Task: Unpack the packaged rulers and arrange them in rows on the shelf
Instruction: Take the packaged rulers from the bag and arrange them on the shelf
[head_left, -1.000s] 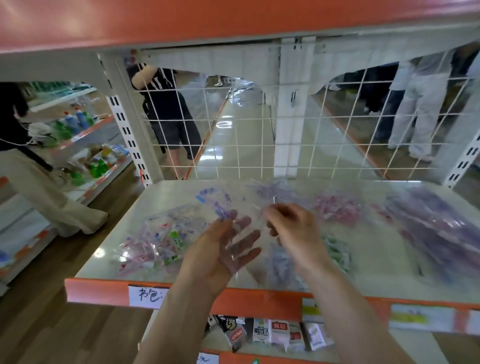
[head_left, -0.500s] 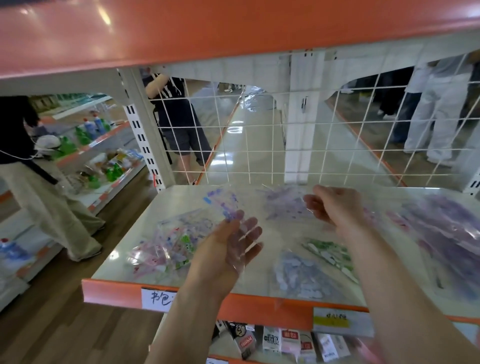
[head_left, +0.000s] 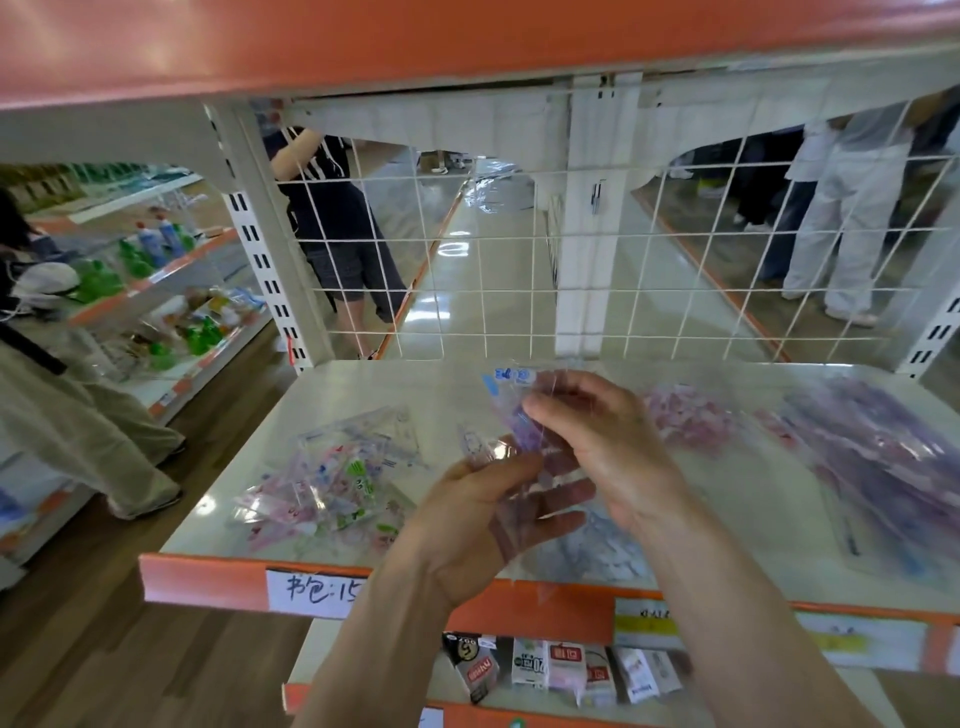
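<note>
Shelf (head_left: 363, 395) is the reference: white deck with an orange front lip and a wire mesh (head_left: 519, 260) at the back. Four heaps lie on it, none in rows yet. Purple heap (head_left: 883, 467) is at the shelf's right end and is the biggest. Mixed-colour heap (head_left: 337, 478) sits left of shelf centre, pink heap (head_left: 685, 415) right of centre toward the mesh, and pale blue heap (head_left: 597, 551) at the front lip, partly under the wrists. Pieces per heap are too blurred to count. Two hands are over the shelf's centre-front, with one clear packet (head_left: 524, 431) between them, off the deck. Left hand (head_left: 483, 525) is below and nearer the lip, palm up, fingers (head_left: 561, 496) spread behind the film and thumb pressing the front. Right hand (head_left: 608, 441) is above and nearer the mesh, fingers curled, pinching the packet's upper half. The packet's long axis runs from the lip up toward the mesh, with the blue printed header (head_left: 511, 375) at the far end and something purple inside. I'd say the opening is at that header end, so the right hand is nearer and should do the pulling while the left anchors. The count inside the packet can't be told.
</note>
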